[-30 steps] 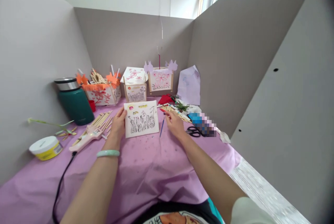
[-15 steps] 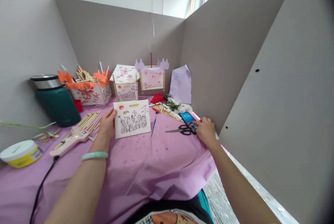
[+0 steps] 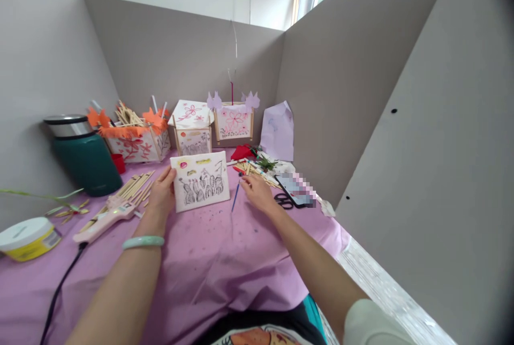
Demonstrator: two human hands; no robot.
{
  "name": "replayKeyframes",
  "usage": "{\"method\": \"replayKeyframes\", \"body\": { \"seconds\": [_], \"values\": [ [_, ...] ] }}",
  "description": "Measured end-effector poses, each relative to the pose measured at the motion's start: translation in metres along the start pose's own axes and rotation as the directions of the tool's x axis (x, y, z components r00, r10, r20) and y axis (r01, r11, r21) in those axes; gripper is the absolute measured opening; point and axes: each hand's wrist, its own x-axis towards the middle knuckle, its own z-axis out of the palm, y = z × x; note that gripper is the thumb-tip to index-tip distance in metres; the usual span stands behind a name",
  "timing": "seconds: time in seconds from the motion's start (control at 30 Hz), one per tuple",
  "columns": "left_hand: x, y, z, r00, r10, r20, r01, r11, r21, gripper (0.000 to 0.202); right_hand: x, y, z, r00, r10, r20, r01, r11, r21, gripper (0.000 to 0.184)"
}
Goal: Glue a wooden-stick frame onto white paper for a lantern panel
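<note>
In my left hand (image 3: 161, 195) is a small white panel (image 3: 202, 187), gripped at its left edge and propped up facing me. Black figures, a red sun and yellow patches are drawn on it. My right hand (image 3: 257, 190) hovers just right of the panel, its fingers slightly apart around the upper end of a thin blue stick (image 3: 235, 197), perhaps a pencil or brush. That stick lies on the purple cloth; whether the fingertips touch it, I cannot tell. Behind my right wrist are black-handled scissors (image 3: 284, 201), blades hidden, and a phone (image 3: 293, 189) with its screen lit.
At left are a pink glue gun (image 3: 106, 223), a yellow-and-white tub (image 3: 30, 238), a green flask (image 3: 86, 157) and bamboo sticks (image 3: 136, 187). Two decorated lanterns (image 3: 195, 141) and a paper bag (image 3: 278, 130) stand at the back. Grey partitions (image 3: 180, 50) enclose the table.
My right hand has left the phone and moved left to the blue stick. The phone's screen picture has changed. My left hand still holds the panel, which is almost unmoved.
</note>
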Motion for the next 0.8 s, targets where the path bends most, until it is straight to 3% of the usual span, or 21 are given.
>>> {"method": "replayKeyframes", "body": {
  "seconds": [0.17, 0.43, 0.8],
  "values": [
    [0.000, -0.001, 0.002, 1.000, 0.008, 0.004, -0.008, 0.998, -0.067, 0.032, -0.003, -0.012, 0.021, 1.000, 0.018, 0.003, -0.019, 0.993, 0.117, 0.028],
    [0.000, 0.003, 0.002, 0.993, 0.063, 0.101, -0.055, 0.995, -0.079, 0.031, -0.012, -0.013, 0.029, 0.995, 0.097, -0.004, -0.096, 0.990, 0.099, 0.034],
    [0.000, 0.006, 0.004, 0.997, 0.059, 0.041, -0.053, 0.990, -0.134, 0.041, -0.014, -0.017, 0.030, 0.996, -0.030, 0.080, 0.029, 1.000, 0.011, 0.031]
  ]
}}
